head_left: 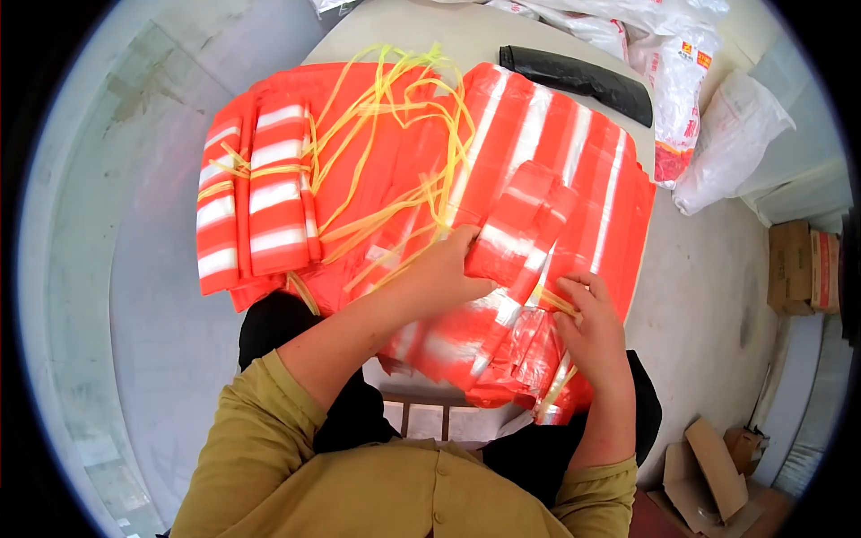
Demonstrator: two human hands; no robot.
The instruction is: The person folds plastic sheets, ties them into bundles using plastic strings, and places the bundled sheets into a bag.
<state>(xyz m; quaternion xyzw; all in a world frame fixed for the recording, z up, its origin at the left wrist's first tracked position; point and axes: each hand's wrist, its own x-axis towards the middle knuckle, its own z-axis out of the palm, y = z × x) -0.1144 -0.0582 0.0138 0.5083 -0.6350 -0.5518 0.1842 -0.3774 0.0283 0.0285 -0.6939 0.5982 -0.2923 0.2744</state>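
My left hand [453, 269] is closed on the left edge of a folded red-and-white striped plastic bundle [516, 229]. Beside the bundle's lower end, my right hand [587, 323] pinches a yellow tie [554, 300] that lies across it. Beneath both hands spreads a stack of red-and-white striped plastic sheets [619, 188]. Loose yellow strips [381, 108] lie tangled over the red sheets at the left. Two folded striped bundles [278, 197] with yellow ties rest on the far left. Crumpled red plastic [529, 345] sits below my right hand.
A rolled black plastic bundle [578, 81] lies at the back of the pale table [395, 27]. White printed bags [677, 90] stand behind it to the right. Brown cardboard boxes [791, 269] are at the far right, and an open carton [708, 475] sits on the floor.
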